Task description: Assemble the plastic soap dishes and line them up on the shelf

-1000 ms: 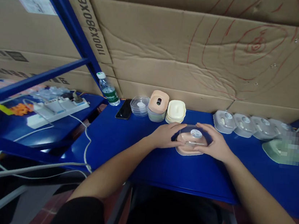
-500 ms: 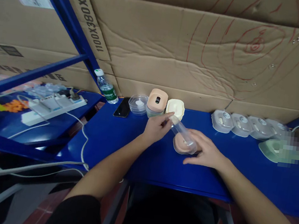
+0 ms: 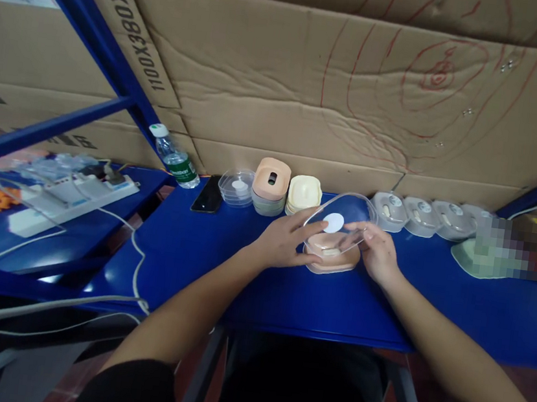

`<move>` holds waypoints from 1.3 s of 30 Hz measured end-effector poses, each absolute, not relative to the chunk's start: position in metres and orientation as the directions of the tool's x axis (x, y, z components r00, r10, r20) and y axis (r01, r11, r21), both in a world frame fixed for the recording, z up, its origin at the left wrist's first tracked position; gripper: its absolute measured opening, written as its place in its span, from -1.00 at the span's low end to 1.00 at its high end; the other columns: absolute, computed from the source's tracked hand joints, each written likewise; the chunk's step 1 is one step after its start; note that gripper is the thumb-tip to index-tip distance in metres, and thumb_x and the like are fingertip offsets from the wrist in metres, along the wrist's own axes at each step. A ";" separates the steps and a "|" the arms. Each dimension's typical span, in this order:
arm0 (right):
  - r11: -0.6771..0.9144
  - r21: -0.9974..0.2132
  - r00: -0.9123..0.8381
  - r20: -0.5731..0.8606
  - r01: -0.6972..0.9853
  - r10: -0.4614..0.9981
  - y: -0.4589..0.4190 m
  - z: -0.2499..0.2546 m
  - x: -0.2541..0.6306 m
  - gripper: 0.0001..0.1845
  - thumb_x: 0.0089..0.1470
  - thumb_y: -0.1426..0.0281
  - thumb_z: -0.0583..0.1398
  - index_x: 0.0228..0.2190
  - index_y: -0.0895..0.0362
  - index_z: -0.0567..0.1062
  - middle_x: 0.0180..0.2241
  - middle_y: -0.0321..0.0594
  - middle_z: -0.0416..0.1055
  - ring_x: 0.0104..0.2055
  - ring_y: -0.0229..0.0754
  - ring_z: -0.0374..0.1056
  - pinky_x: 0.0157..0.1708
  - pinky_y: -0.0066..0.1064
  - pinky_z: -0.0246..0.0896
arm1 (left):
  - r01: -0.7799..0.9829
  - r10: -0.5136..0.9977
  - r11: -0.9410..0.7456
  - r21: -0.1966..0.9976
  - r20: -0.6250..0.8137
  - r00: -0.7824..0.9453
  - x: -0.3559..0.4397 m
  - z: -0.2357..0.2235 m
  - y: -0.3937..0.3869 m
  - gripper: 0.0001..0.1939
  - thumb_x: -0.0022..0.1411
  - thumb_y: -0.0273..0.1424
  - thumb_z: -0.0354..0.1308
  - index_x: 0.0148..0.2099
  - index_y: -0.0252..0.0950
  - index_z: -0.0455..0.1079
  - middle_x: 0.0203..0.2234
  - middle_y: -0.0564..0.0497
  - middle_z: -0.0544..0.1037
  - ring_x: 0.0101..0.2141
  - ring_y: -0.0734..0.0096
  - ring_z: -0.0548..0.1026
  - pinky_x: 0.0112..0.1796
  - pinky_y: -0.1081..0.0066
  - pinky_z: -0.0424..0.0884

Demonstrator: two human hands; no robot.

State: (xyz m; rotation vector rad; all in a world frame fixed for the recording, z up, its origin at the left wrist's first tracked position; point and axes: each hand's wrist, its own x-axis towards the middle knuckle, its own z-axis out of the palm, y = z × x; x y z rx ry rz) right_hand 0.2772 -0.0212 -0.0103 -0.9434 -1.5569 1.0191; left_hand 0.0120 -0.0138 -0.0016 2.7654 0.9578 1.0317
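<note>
A clear plastic cover (image 3: 356, 210) with a round white sticker (image 3: 333, 222) is tilted up between my two hands. My left hand (image 3: 286, 239) grips its left side, with fingers on the plastic near the sticker. On the opposite edge, my right hand (image 3: 380, 252) pinches the rim. Just below and behind the see-through plastic sits a peach-coloured lid piece (image 3: 339, 262) on the blue table, with a pale tab on its top. Whether the cover touches it, I cannot tell.
Behind my hands stand a stack of peach lids (image 3: 271, 178), cream lids (image 3: 305, 191) and clear covers (image 3: 237, 187). A phone (image 3: 207, 195) and water bottle (image 3: 178, 162) are left. Several lidded boxes (image 3: 391, 213) line the back right; a power strip (image 3: 72, 203) lies far left.
The clear cover has turned from nearly edge-on to face me, showing its sticker. My right hand has shifted to its right rim, and my left fingers have spread along the left side.
</note>
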 end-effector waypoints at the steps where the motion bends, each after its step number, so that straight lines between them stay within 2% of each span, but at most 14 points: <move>1: 0.315 -0.947 -0.182 0.300 0.060 0.936 -0.019 -0.010 0.278 -0.40 0.19 -0.19 0.13 -0.12 0.04 0.60 -0.45 -0.16 0.62 -0.30 0.14 0.61 -0.14 0.06 0.52 | 0.534 0.547 -0.819 0.210 0.566 0.617 0.011 0.000 -0.014 -0.39 0.29 0.11 0.18 0.22 -0.14 0.38 0.31 -0.27 0.36 0.12 0.03 0.52 0.04 0.10 0.53; 3: 0.305 -0.952 -0.192 0.294 0.032 0.936 -0.017 -0.008 0.279 -0.39 0.20 -0.20 0.12 -0.12 0.03 0.59 -0.43 -0.15 0.62 -0.29 0.13 0.61 -0.16 0.05 0.52 | 0.556 0.547 -0.813 0.173 0.555 0.627 0.007 0.002 -0.012 -0.56 0.31 0.07 0.18 0.02 -0.13 0.47 0.29 -0.21 0.40 0.14 0.05 0.50 0.06 0.08 0.50; 5: 0.330 -0.944 -0.218 0.318 0.023 0.923 -0.016 -0.006 0.281 -0.42 0.22 -0.17 0.14 -0.06 0.01 0.58 -0.35 -0.15 0.65 -0.23 0.09 0.61 -0.10 0.02 0.50 | 0.621 0.578 -0.764 0.175 0.615 0.537 -0.004 0.004 -0.007 -0.63 0.28 0.04 0.25 -0.13 -0.14 0.47 0.24 -0.18 0.44 0.17 0.02 0.47 0.11 0.02 0.45; 8: 0.362 -0.930 -0.186 0.345 0.067 0.920 -0.014 -0.003 0.284 -0.50 0.21 -0.06 0.25 0.00 0.01 0.55 -0.27 -0.17 0.65 -0.19 -0.01 0.59 -0.05 -0.07 0.48 | 0.753 0.591 -0.596 0.278 0.786 0.178 -0.031 0.009 0.008 -0.65 0.22 -0.03 0.34 -0.21 -0.20 0.43 0.24 -0.19 0.41 0.27 -0.08 0.36 0.20 -0.08 0.34; 10: 0.349 -0.931 -0.138 0.333 0.110 0.933 -0.010 -0.004 0.285 -0.54 0.16 0.00 0.32 -0.03 0.02 0.56 -0.29 -0.18 0.65 -0.21 -0.05 0.59 -0.10 -0.11 0.49 | 0.810 0.560 -0.450 0.375 0.825 -0.071 -0.053 0.013 0.019 -0.70 0.26 -0.13 0.31 -0.19 -0.24 0.42 0.33 -0.21 0.30 0.31 -0.08 0.29 0.23 -0.08 0.28; 13: 0.323 -0.934 -0.102 0.311 0.149 0.945 0.001 -0.011 0.289 -0.55 0.12 -0.01 0.34 -0.10 0.04 0.58 -0.32 -0.18 0.64 -0.28 -0.07 0.57 -0.19 -0.14 0.51 | 0.826 0.525 -0.305 0.473 0.807 -0.268 -0.084 0.018 0.035 -0.80 0.33 -0.22 0.22 -0.16 -0.25 0.41 0.35 -0.24 0.26 0.34 0.00 0.26 0.25 0.00 0.26; 16: 0.327 -0.921 -0.105 0.311 0.212 0.945 0.011 -0.021 0.294 -0.55 0.13 -0.01 0.32 -0.12 0.06 0.58 -0.33 -0.17 0.64 -0.31 -0.08 0.57 -0.23 -0.15 0.51 | 0.827 0.624 -0.074 0.557 0.673 -0.398 -0.105 0.018 0.044 -0.83 0.35 -0.24 0.18 -0.16 -0.23 0.40 0.24 -0.24 0.40 0.31 0.03 0.28 0.24 0.00 0.25; 20: 0.424 -0.813 -0.189 0.380 0.398 0.905 0.014 -0.028 0.300 -0.60 0.17 0.05 0.29 -0.13 0.08 0.61 -0.31 -0.16 0.64 -0.28 -0.05 0.57 -0.23 -0.14 0.50 | 0.830 0.808 0.126 0.544 0.429 -0.404 -0.115 0.016 0.047 -0.80 0.34 -0.20 0.18 -0.16 -0.22 0.45 0.01 -0.20 0.54 0.17 -0.07 0.40 0.17 -0.10 0.26; 23: 0.514 -0.688 -0.252 0.451 0.512 0.856 0.011 -0.024 0.301 -0.67 0.22 0.12 0.25 -0.15 0.06 0.62 -0.28 -0.15 0.65 -0.26 -0.04 0.57 -0.19 -0.13 0.49 | 0.843 0.864 0.190 0.504 0.323 -0.387 -0.115 0.016 0.047 -0.75 0.33 -0.15 0.16 -0.14 -0.21 0.48 -0.01 -0.21 0.56 0.14 -0.10 0.42 0.16 -0.13 0.23; 27: 0.599 -0.556 -0.318 0.522 0.577 0.791 0.009 -0.019 0.301 -0.72 0.26 0.17 0.22 -0.14 0.05 0.63 -0.25 -0.15 0.64 -0.21 -0.04 0.57 -0.14 -0.14 0.48 | 0.840 0.887 0.238 0.488 0.243 -0.393 -0.115 0.018 0.048 -0.72 0.32 -0.10 0.15 -0.17 -0.18 0.51 -0.04 -0.15 0.62 0.09 -0.04 0.48 0.21 -0.09 0.16; 32: 0.640 -0.496 -0.373 0.536 0.588 0.758 0.012 -0.022 0.303 -0.72 0.31 0.17 0.19 -0.13 0.04 0.63 -0.24 -0.14 0.63 -0.18 -0.01 0.56 -0.11 -0.10 0.46 | 0.824 0.904 0.268 0.500 0.164 -0.394 -0.115 0.017 0.049 -0.67 0.27 -0.01 0.16 -0.18 -0.15 0.50 -0.10 -0.11 0.67 0.05 -0.06 0.53 0.27 -0.12 0.03; 36: 0.654 -0.485 -0.411 0.519 0.580 0.749 0.014 -0.024 0.306 -0.70 0.34 0.15 0.17 -0.11 0.03 0.62 -0.17 -0.12 0.64 -0.15 0.02 0.56 -0.11 -0.08 0.46 | 0.790 0.886 0.290 0.540 0.161 -0.434 -0.115 0.015 0.050 -0.53 0.29 0.05 0.11 0.03 -0.17 0.45 -0.02 -0.18 0.64 0.15 -0.11 0.49 0.30 -0.10 0.00; 39: 0.676 -0.463 -0.452 0.509 0.574 0.733 0.014 -0.021 0.309 -0.65 0.34 0.11 0.17 -0.04 0.02 0.61 -0.11 -0.09 0.63 -0.07 0.06 0.54 -0.02 0.01 0.44 | 0.759 0.869 0.275 0.590 0.185 -0.459 -0.116 0.012 0.052 -0.43 0.35 0.07 0.03 0.19 -0.21 0.37 0.03 -0.23 0.62 0.19 -0.10 0.46 0.31 -0.10 0.01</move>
